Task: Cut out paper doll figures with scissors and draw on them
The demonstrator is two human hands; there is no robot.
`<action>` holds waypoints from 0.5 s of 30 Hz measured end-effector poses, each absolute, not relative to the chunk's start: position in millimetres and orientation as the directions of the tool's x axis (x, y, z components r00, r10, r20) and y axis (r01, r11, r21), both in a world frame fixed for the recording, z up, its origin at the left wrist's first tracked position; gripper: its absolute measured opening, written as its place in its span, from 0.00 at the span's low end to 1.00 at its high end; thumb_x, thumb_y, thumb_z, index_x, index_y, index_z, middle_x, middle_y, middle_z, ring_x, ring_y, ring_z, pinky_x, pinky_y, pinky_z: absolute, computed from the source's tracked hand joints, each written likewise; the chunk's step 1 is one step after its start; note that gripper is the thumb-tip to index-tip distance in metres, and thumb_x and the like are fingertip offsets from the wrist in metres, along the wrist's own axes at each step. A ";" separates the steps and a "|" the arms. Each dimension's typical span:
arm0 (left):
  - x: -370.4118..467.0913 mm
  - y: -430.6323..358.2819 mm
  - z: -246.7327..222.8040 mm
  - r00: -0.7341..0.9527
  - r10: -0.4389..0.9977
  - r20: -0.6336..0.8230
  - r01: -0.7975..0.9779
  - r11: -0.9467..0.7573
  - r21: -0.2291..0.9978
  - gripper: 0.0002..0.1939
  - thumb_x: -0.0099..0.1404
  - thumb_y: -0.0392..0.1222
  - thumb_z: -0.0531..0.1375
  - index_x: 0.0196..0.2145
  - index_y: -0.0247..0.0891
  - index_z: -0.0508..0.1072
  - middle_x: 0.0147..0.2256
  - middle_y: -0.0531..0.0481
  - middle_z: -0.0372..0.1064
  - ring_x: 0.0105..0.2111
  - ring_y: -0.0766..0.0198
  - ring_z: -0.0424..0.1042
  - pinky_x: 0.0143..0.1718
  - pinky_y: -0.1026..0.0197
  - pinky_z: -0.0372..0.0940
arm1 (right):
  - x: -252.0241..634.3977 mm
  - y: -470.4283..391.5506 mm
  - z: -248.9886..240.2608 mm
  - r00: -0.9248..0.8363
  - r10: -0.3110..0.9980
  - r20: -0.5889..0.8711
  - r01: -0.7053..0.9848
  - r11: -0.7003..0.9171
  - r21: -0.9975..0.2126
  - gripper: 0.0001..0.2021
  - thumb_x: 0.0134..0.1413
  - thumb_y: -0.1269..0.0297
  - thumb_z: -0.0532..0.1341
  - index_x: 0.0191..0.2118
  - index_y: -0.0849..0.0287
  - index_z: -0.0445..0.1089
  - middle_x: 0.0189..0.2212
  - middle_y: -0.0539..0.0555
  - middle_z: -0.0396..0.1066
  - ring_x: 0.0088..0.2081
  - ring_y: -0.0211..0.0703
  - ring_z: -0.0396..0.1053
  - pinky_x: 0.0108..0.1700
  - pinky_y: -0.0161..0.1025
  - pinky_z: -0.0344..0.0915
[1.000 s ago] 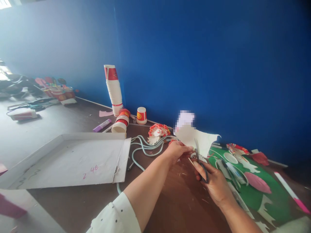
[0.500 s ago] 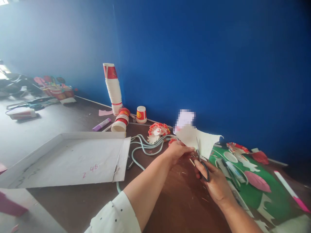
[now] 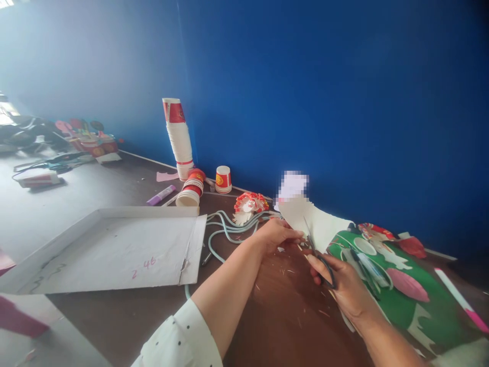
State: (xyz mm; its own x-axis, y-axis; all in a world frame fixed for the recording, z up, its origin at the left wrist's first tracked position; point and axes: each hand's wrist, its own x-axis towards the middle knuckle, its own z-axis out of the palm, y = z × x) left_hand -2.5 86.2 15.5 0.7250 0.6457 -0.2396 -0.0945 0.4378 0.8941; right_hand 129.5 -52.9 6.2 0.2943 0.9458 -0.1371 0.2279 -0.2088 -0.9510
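My left hand (image 3: 278, 234) pinches the lower left edge of a white sheet of paper (image 3: 323, 227), which curves up above the table. In my right hand (image 3: 340, 283) is a pair of scissors (image 3: 323, 267) with dark handles, fingers wrapped through the loops. The blades point up and left and lie against the paper close to my left fingertips. Small paper scraps (image 3: 291, 270) are scattered on the brown table below my hands. Just left of the paper lies a cut red-and-white paper cup (image 3: 250, 206) with its sides spread into fringes.
A shallow white box lid (image 3: 160, 250) lies at left. Behind it are a leaning stack of paper cups (image 3: 179, 142) and an upturned cup (image 3: 223, 179). A pale cable (image 3: 217, 232) loops mid-table. At right, a green mat (image 3: 393, 300) bears pens, a pink oval (image 3: 408, 284) and cutouts.
The scissors have shifted slightly against the paper, and their blades now lean more to the left. A small white scrap shows under my left hand. Both hands keep their hold.
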 end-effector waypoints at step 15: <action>-27.5 94.8 28.2 0.841 0.514 -0.171 -0.037 0.368 0.929 0.15 0.43 0.41 0.72 0.27 0.31 0.75 0.26 0.47 0.71 0.24 0.69 0.67 0.26 0.64 0.62 | 129.6 -55.9 13.8 0.214 0.963 -0.167 0.353 -0.235 -0.906 0.19 0.52 0.46 0.63 0.24 0.58 0.70 0.22 0.48 0.65 0.25 0.36 0.62 0.29 0.34 0.58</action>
